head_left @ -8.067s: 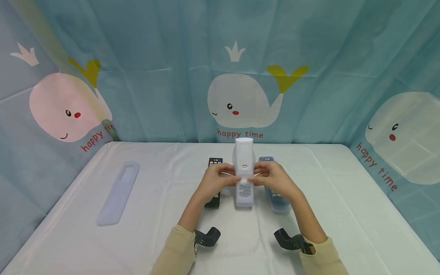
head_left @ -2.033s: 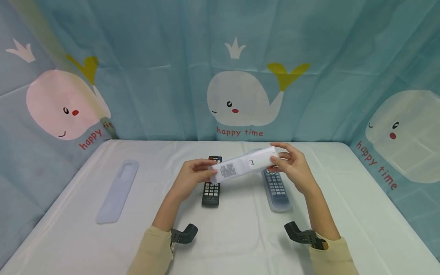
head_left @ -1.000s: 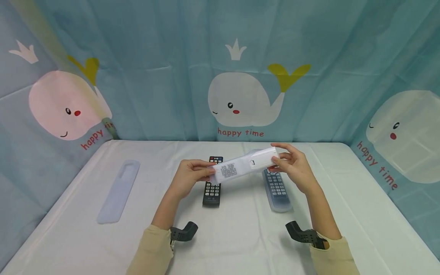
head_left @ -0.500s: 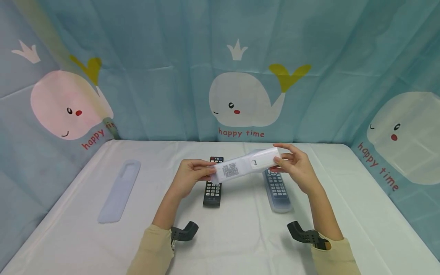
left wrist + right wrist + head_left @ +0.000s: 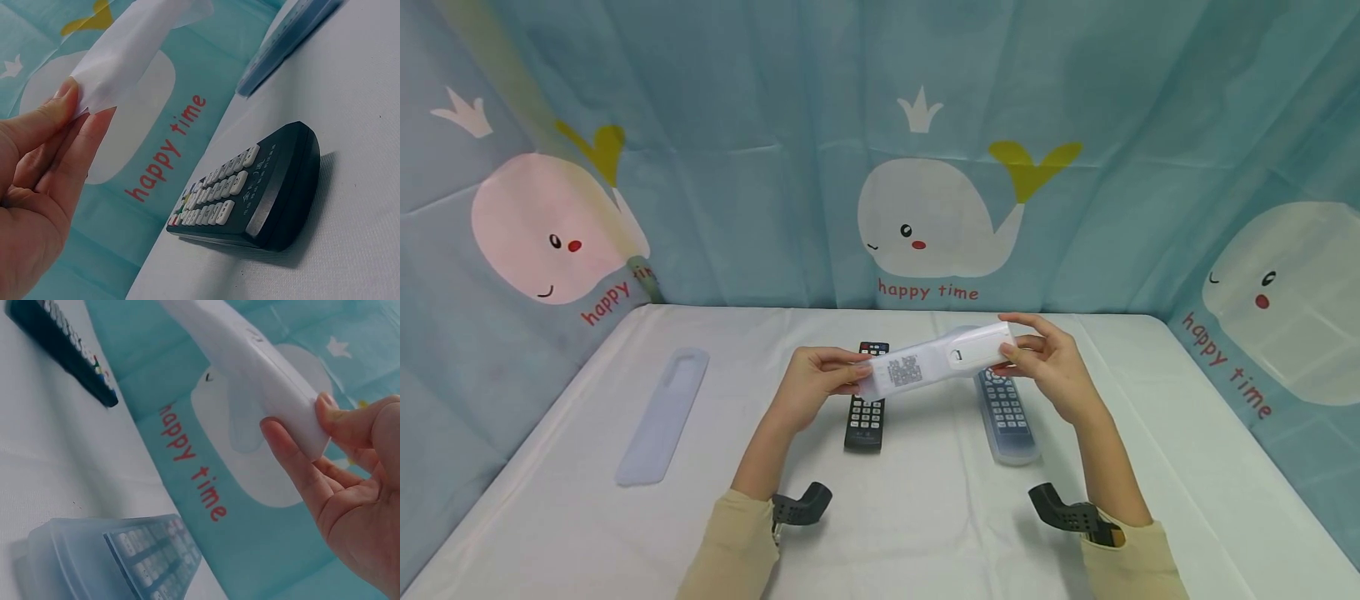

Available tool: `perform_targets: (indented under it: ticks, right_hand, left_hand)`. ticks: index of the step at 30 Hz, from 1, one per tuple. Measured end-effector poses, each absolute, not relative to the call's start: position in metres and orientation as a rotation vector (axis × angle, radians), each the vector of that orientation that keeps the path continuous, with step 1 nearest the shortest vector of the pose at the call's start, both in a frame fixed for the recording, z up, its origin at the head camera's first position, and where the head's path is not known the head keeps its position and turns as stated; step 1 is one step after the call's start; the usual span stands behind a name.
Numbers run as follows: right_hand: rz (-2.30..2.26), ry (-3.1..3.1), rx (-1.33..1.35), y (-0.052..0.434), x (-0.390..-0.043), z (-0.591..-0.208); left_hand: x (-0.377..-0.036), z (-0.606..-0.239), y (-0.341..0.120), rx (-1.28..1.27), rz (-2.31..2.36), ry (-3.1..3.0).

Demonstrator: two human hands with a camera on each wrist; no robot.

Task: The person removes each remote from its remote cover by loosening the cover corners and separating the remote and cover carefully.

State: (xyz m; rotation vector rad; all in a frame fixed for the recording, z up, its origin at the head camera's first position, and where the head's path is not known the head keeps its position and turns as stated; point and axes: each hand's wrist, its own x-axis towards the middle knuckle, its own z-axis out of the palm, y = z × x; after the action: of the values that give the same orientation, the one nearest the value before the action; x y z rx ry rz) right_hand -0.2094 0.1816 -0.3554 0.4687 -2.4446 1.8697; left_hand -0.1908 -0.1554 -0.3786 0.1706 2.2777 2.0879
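Above the middle of the table a white remote control [image 5: 983,347] is held sideways, back facing up, its right end higher. A thin translucent cover [image 5: 867,385] shows around its left part, and a clear flap [image 5: 247,422] bulges from its side in the right wrist view. My left hand [image 5: 814,383] pinches the cover's left end between thumb and fingers. At the other end, my right hand [image 5: 1051,362] grips the bare white end. Below lie a black remote control [image 5: 864,425], partly hidden, and a blue-looking remote control [image 5: 1009,421] in a clear cover.
Another translucent remote cover [image 5: 662,421] lies flat on the left of the white-clothed table [image 5: 917,525]. A blue curtain [image 5: 760,167] printed with whales stands behind the table and along its sides. Black camera mounts [image 5: 805,504] sit on both wrists.
Eight seconds ago both hands held the white remote upright by its sides. Now it is tilted sideways, held at its two ends. Over the last second, almost nothing has moved.
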Motion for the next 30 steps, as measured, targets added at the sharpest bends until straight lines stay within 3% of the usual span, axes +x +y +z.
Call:
perform_targets:
  ticks: [30]
  right_hand:
    - [1.897, -2.393, 0.478, 0.1900, -0.2062, -0.3500]
  left_hand:
    - [-0.1924, -0.3784, -0.1614, 0.170, 2.117, 2.234]
